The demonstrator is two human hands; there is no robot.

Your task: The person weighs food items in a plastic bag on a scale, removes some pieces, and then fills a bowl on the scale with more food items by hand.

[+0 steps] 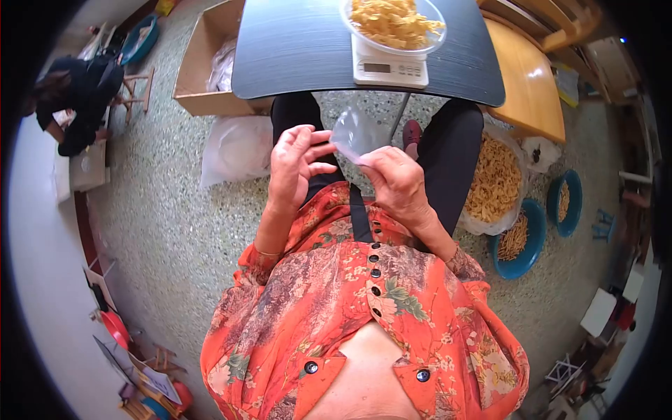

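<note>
Small clear crinkly plastic bag [355, 133], thin film, glossy, held above the lap between both hands. Left hand [299, 166] pinches one bag edge with its fingertips, other fingers loosely curled; right hand [396, 178] closed on the bag's lower corner. Bag looks empty, see-through. Ahead: dark round-cornered table [294, 49], white digital scale [389, 70], clear bowl of pale yellow pasta [393, 24].

Orange floral blouse [364, 308], seemingly black trousers [458, 161].
</note>
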